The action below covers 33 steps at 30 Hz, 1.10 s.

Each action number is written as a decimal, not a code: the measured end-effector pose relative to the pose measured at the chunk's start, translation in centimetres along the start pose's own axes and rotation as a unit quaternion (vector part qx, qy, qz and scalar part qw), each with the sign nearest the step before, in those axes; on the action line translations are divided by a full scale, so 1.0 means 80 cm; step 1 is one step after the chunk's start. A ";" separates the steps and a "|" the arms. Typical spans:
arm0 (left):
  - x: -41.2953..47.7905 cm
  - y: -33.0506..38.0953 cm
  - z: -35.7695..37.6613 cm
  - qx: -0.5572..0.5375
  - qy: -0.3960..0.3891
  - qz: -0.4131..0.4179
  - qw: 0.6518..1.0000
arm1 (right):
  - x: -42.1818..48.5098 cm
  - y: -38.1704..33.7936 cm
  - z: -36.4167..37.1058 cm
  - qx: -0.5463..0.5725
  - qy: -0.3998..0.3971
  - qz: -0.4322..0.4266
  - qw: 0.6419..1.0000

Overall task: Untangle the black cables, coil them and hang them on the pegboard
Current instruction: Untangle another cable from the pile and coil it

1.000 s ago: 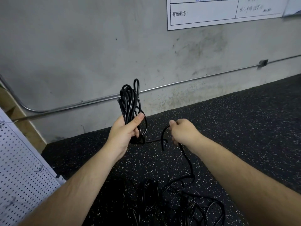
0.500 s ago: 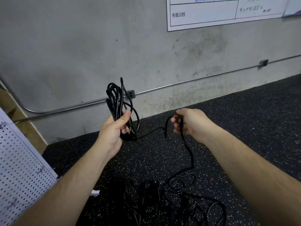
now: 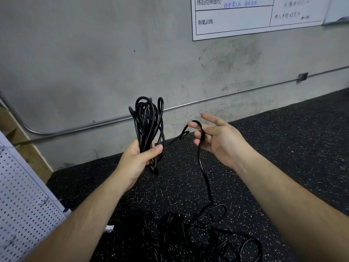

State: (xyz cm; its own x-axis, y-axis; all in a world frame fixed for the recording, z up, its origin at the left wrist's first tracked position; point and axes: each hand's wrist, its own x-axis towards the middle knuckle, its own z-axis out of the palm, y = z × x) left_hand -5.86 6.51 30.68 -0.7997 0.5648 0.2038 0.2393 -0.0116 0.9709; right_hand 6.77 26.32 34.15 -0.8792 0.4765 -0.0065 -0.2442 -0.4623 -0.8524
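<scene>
My left hand (image 3: 138,159) grips a bundle of black cable loops (image 3: 148,121), which stand up above the fist. From the bundle a free strand (image 3: 203,167) runs right, drapes over the fingers of my right hand (image 3: 217,138), and drops to the floor. My right hand is spread, palm turned toward me, fingers mostly straight, with the strand lying across them. More tangled black cable (image 3: 207,235) lies on the floor below my arms. The white pegboard (image 3: 22,205) leans at the far left.
Black speckled rubber flooring (image 3: 283,148) runs up to a grey concrete wall (image 3: 94,53) with a metal conduit (image 3: 226,96) along it. A white printed chart (image 3: 245,19) hangs on the wall at the upper right. A wooden piece (image 3: 17,137) shows behind the pegboard.
My right hand has opened from a pinch on the strand to spread fingers with the cable draped over them. My left hand has shifted right with the bundle.
</scene>
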 end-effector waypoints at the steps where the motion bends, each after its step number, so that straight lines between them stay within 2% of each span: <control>1: -0.001 -0.002 0.004 0.028 0.004 0.005 1.000 | -0.001 0.000 0.002 0.004 -0.019 0.002 1.000; 4: -0.004 -0.005 0.017 0.038 0.020 0.018 0.999 | -0.005 0.003 0.013 -0.009 -0.081 0.002 0.997; 7: -0.010 0.000 0.028 -0.020 0.010 0.020 1.000 | -0.006 0.007 0.023 -0.044 -0.118 0.017 0.992; 10: -0.008 0.009 0.030 -0.109 0.025 0.018 0.994 | -0.008 0.008 0.025 -0.167 -0.105 0.055 0.979; 13: -0.002 0.014 0.017 -0.170 0.044 0.013 0.984 | -0.014 0.012 0.020 -0.359 -0.094 0.136 0.919; 15: 0.001 0.012 0.006 -0.178 0.033 0.008 0.984 | -0.008 0.023 0.012 -0.473 -0.025 0.150 0.868; 17: 0.001 0.008 0.002 -0.184 0.008 0.001 0.983 | -0.007 0.029 0.009 -0.593 0.027 0.054 0.803; 18: 0.002 0.006 0.001 -0.191 -0.006 0.000 0.982 | -0.008 0.030 0.011 -0.614 0.006 0.003 0.789; 20: 0.001 0.005 0.003 -0.216 -0.033 -0.001 0.976 | -0.012 0.037 0.015 -0.602 -0.111 -0.010 0.790; 22: 0.002 0.006 0.006 -0.253 -0.052 -0.003 0.966 | -0.016 0.055 0.021 -0.587 -0.215 0.040 0.780; 23: 0.002 0.006 0.006 -0.269 -0.056 -0.004 0.962 | -0.017 0.068 0.024 -0.584 -0.241 0.062 0.773; 24: 0.003 0.007 0.007 -0.281 -0.059 -0.004 0.958 | -0.020 0.080 0.027 -0.574 -0.255 0.080 0.774; 26: 0.003 0.008 0.009 -0.303 -0.070 -0.001 0.951 | -0.024 0.108 0.034 -0.536 -0.253 0.086 0.801; 29: 0.007 0.008 0.010 -0.324 -0.057 -0.008 0.944 | -0.023 0.138 0.043 -0.491 -0.212 0.006 0.845; 31: 0.012 0.007 0.007 -0.313 -0.027 -0.012 0.949 | -0.019 0.144 0.044 -0.506 -0.188 0.000 0.842; 33: 0.017 0.004 -0.001 -0.300 0.005 -0.013 0.954 | -0.018 0.135 0.039 -0.545 -0.213 0.038 0.810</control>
State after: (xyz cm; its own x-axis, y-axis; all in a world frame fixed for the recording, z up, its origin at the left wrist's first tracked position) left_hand -6.91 7.25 31.25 -0.8069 0.5634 0.1777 -0.1362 -0.4701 0.8721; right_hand 4.11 18.28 26.61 -0.9928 0.0685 -0.0986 0.1200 0.5681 -0.8141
